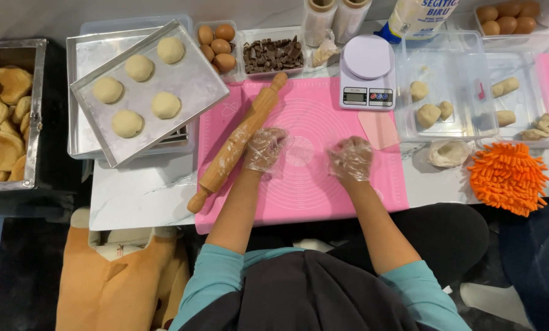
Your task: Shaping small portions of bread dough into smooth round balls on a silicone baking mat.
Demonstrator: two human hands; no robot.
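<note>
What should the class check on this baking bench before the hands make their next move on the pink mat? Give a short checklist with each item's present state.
1. Both hands gloved: left hand and right hand wear clear plastic gloves: ok.
2. Rolling pin within reach, beside the left hand: ok.
3. Dough on the pink mat between the hands: cannot tell.
4. Space on the top tray beside five dough balls: ok.
5. Scale platform bare: ok.
</note>
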